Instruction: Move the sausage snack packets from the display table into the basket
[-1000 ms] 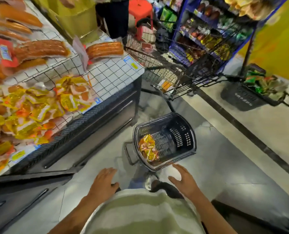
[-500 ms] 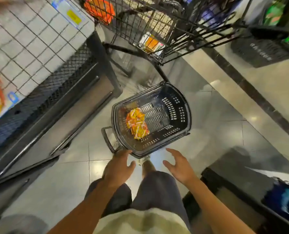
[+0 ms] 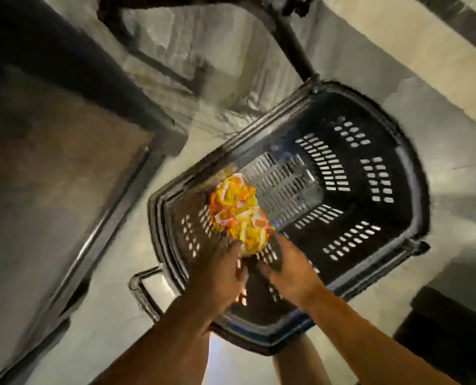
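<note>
On the floor [image 3: 453, 65], a black basket [image 3: 414, 173] with slotted walls stood open-topped below the camera, its near rim under the person's forearms. Inside the basket, a bundle of yellow-and-orange packets [image 3: 238, 211] lay against the left wall, toward the near-left part of the bottom. Both hands reached down into the basket from the near rim. The left hand [image 3: 217, 276] was beside the lower left edge of the packets, its fingers pointing down toward them; the fingertips were blurred and partly hidden, so whether they touched or pinched the packets could not be told, and the state of the left grip could not be told. The right hand [image 3: 289, 270] was just right of the lower end of the packets, its fingers extended toward them; motion blur hid the fingertips, so contact and the state of the right grip could not be told either. The two hands were close together, with a narrow gap between them below the packets. A dark handle [image 3: 143, 284] projected from the basket's near-left corner onto the floor. To the left, the dark base of the counter [image 3: 50, 190] filled the frame edge, with a metal rail running along it. Beyond the basket, at the top, a dark tubular frame [image 3: 289, 37] stood on the floor, apart from the basket's far rim. At the lower right, a dark object [image 3: 447, 323] sat on the floor; its nature could not be told.
</note>
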The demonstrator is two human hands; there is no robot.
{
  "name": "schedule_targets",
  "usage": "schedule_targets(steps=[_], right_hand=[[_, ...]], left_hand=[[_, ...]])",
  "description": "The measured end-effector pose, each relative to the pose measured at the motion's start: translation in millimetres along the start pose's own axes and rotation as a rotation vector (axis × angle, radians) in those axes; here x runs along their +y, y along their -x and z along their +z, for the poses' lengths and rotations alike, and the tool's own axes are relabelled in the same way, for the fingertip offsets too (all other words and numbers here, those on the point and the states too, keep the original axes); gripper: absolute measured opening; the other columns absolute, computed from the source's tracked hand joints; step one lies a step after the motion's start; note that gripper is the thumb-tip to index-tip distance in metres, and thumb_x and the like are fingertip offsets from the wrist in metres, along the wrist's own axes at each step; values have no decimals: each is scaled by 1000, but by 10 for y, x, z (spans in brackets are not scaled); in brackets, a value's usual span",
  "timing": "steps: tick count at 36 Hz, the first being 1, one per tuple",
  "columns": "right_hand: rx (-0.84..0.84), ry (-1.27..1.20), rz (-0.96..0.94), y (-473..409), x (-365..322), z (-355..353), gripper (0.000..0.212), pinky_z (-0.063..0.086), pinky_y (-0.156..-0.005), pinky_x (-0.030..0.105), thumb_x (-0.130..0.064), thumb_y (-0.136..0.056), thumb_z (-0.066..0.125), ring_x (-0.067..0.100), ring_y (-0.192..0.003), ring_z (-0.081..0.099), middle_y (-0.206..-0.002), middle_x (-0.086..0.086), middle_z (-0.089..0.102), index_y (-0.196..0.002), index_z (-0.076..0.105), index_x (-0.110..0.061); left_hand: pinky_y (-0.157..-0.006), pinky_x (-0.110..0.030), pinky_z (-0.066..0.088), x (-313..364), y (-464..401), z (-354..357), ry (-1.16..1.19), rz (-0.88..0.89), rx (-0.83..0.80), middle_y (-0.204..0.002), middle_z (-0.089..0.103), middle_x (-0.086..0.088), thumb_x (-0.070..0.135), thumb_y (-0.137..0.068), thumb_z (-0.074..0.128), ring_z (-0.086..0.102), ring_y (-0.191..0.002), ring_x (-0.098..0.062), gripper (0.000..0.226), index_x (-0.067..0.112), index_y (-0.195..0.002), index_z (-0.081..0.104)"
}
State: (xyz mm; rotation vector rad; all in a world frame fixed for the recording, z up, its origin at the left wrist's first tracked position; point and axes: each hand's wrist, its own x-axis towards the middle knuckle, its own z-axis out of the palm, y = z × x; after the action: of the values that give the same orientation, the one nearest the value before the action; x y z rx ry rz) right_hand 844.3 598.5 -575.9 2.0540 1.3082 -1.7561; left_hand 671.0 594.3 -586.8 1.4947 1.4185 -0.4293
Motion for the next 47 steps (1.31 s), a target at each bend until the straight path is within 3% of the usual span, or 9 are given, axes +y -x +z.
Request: schedule_targets(steps=[6, 10, 13, 19, 26, 31, 36, 40, 47], right_hand=[[-76, 37, 13, -841, 364, 330, 74, 39, -112, 28, -10, -90, 70, 24, -136, 49, -150, 10, 47, -155, 35, -15], [-99, 128, 36, -1384, 684, 453, 59, 49, -90, 10, -8, -99, 62, -6, -109, 64, -151, 21, 42, -152, 36, -6], [-84, 151, 207, -1749, 853, 569, 96, 35, -118, 44, -29, -82, 83, 29, -148, 32, -160, 10, 26, -157, 25, -18], [-5, 55, 276, -2072, 950, 948, 130, 12, -127, 48, -37, -78, 86, 36, -156, -1, -169, 13, -10, -160, -12, -13], [192, 191, 382, -2077, 962, 1233, 123, 22, -121, 42, -60, -72, 82, 35, -148, 27, -158, 16, 30, -158, 12, -7], [118, 107, 413, -2147, 997, 1113, 53, 38, -111, 41, -47, -77, 81, 29, -128, 53, -127, 6, 65, -121, 66, -23], [-10, -266, 359, -2053, 960, 858, 58, 46, -107, 38, -9, -83, 80, 31, -130, 54, -133, 12, 61, -136, 57, -13], [-143, -287, 282, -1863, 861, 535, 56, 53, -87, 17, -10, -71, 90, 4, -96, 70, -101, 0, 72, -121, 66, -17], [-147, -177, 254, -1692, 965, -180, 40, 55, -85, 27, -19, -76, 87, 13, -97, 69, -105, -2, 74, -112, 70, -23]], left_hand=[[-116, -32, 28, -322, -747, 182, -164, 26, -21, -152, 44, 6, 40, -97, 48, 36, -142, -17, 52, 28, -148, 43], [-115, -42, 33, -485, -1015, 329, -139, -52, -95, -152, 42, 5, 41, -97, 51, 37, -140, -22, 48, 27, -142, 47], [-114, -45, 34, -546, -1123, 448, -133, -83, -136, -155, 36, 4, 37, -95, 51, 35, -140, -26, 46, 25, -139, 48], [-112, -41, 34, -619, -1179, 637, -165, -44, -154, -144, 43, 3, 42, -94, 49, 34, -134, -22, 40, 28, -131, 49], [-107, -36, 40, -703, -1205, 694, -105, -27, -90, -136, 47, 12, 43, -95, 54, 38, -129, -16, 28, 31, -120, 56], [-99, -36, 45, -781, -1215, 636, -36, -38, -77, -115, 55, 9, 36, -95, 56, 48, -115, -14, 17, 26, -107, 61], [-98, -39, 48, -753, -1245, 582, 26, -108, -53, -116, 57, 8, 31, -94, 58, 52, -116, -15, 17, 25, -110, 63], [-99, -45, 47, -693, -1353, 575, 190, -130, 7, -122, 56, 3, 31, -94, 60, 52, -119, -19, 25, 23, -118, 61], [-114, -48, 35, -621, -1868, 624, 301, -337, 291, -152, 37, -15, 27, -86, 69, 34, -142, -35, 72, 14, -150, 39]])
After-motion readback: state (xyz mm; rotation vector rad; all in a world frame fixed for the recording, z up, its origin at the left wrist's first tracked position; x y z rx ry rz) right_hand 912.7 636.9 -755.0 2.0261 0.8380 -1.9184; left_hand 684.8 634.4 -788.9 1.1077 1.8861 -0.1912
